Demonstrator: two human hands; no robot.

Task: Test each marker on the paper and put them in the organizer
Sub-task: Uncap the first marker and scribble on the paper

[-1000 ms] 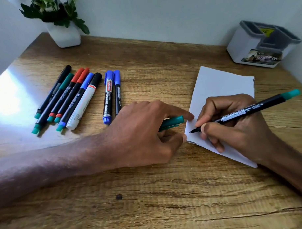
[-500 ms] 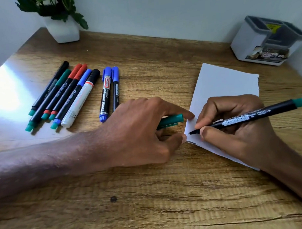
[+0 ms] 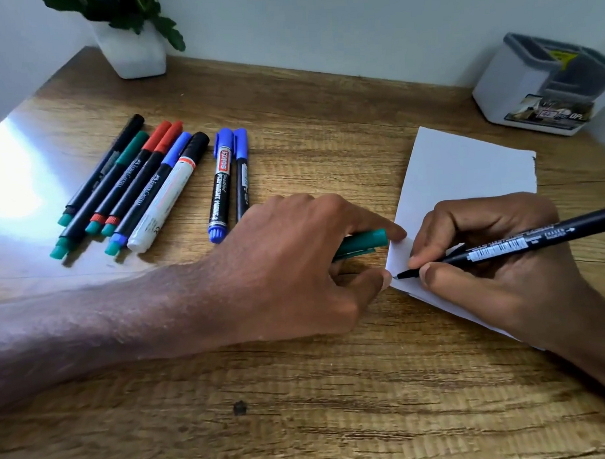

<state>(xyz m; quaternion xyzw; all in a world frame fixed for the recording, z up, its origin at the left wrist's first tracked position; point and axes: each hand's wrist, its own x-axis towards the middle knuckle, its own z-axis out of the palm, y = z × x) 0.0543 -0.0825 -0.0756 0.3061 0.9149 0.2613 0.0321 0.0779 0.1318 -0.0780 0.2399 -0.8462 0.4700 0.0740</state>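
My right hand (image 3: 494,257) grips a thin black marker (image 3: 521,244), uncapped, with its tip touching the near left corner of the white paper (image 3: 463,168). My left hand (image 3: 295,260) holds the marker's green cap (image 3: 363,242) under its fingers, while its index fingertip and thumb press the paper's left edge. Several capped markers (image 3: 149,190) lie in a row on the left of the wooden desk, and two blue-capped ones (image 3: 227,180) lie beside them. The grey and white organizer (image 3: 515,84) stands at the back right.
A white pot with a green plant (image 3: 132,46) stands at the back left against the wall. The wooden desk (image 3: 300,401) runs to the wall at the back and to another wall at the far right. Bright glare lies on the desk's left side.
The marker tip has slid slightly left towards the paper's corner. The view has shifted a little; my left hand stays on the cap and paper edge.
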